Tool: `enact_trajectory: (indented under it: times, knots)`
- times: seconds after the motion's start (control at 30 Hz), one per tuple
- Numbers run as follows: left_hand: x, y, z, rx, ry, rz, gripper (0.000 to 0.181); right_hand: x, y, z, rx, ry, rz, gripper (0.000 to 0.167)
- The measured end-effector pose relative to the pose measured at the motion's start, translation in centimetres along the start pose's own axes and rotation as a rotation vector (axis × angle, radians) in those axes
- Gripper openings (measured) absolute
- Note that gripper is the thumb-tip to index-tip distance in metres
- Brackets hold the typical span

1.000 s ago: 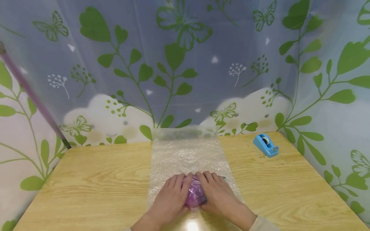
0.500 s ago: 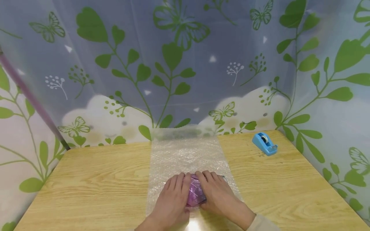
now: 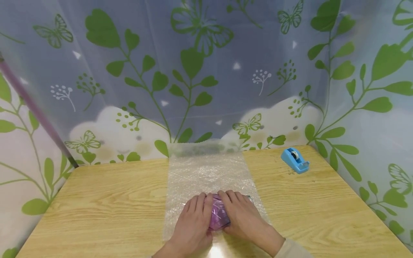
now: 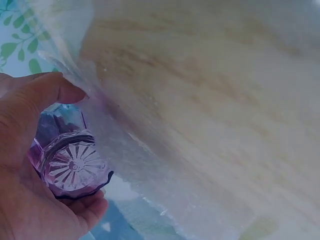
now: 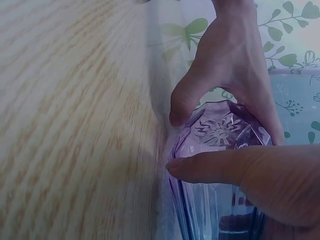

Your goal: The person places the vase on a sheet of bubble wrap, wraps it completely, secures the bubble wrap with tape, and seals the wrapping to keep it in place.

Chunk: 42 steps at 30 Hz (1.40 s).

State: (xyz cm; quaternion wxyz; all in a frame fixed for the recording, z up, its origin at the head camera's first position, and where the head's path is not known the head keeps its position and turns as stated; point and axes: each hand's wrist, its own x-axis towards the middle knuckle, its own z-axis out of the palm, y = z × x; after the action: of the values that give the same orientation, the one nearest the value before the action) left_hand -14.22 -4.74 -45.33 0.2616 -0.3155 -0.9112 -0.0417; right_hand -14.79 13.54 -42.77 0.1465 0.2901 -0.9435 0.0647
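Head view: I see the left hand [image 3: 193,224] and right hand [image 3: 243,216] curled round the purple glass [image 3: 219,215], on its side on bubble wrap [image 3: 206,170], near middle of the wood-grain table [image 3: 113,197]. A blue dispenser [image 3: 294,160] sits far right; leafy curtains [image 3: 145,93] enclose the far, left and right sides.

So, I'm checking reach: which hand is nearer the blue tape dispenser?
Right. The blue tape dispenser is ahead and right of the right hand; the left hand is farther, on the left of the purple glass.
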Motion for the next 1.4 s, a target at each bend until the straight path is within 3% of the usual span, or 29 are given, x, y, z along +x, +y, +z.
enact_trajectory:
  times: [0.3,0.47,0.8,1.07,1.2,1.4]
  knots:
    - [0.1,-0.3,-0.2,-0.020,-0.005,0.009,0.086,-0.5,-0.2,0.3,0.008,-0.040,-0.017,0.110]
    - [0.1,-0.6,-0.3,0.006,-0.029,0.026,0.091,-0.5,-0.7,0.8,-0.052,0.009,-0.023,0.114]
    - [0.1,-0.9,-0.3,-0.076,-0.049,-0.002,0.095,-0.2,-0.9,1.2,-0.117,0.063,-0.028,0.103]
    - [0.2,-0.7,-0.1,-0.045,-0.002,-0.013,0.098,0.0,-0.5,1.2,-0.132,0.102,-0.048,0.103]
    - [0.4,-0.4,0.1,-0.037,0.031,-0.034,0.094,0.1,-0.4,1.0,-0.128,0.093,-0.047,0.103]
    - [0.6,-0.3,0.1,0.010,0.026,-0.057,0.091,0.5,-0.4,0.5,-0.116,0.057,-0.041,0.104]
